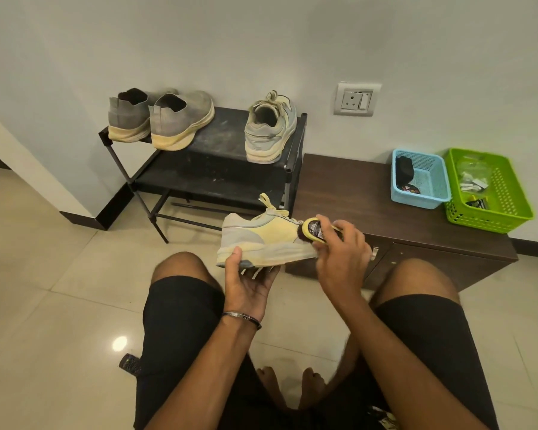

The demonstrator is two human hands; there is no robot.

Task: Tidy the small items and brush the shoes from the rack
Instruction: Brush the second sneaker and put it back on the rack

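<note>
My left hand [249, 279] holds a pale yellow and grey sneaker [261, 238] from below, thumb on its sole edge, toe pointing right. My right hand [342, 256] grips a yellow shoe brush [316, 229] whose dark bristles touch the sneaker's toe end. Its matching sneaker [269, 130] stands on the top shelf of the black shoe rack [218, 169], heel toward me. A pair of grey slip-on shoes [162, 117] sits on the rack's left side.
A low dark wooden cabinet [354, 187] stands right of the rack, carrying a blue basket [420, 181] and a green basket [488, 190] with small items. A wall socket [356, 99] is above. My knees flank the hands; a dark object [130, 364] lies on the tiled floor.
</note>
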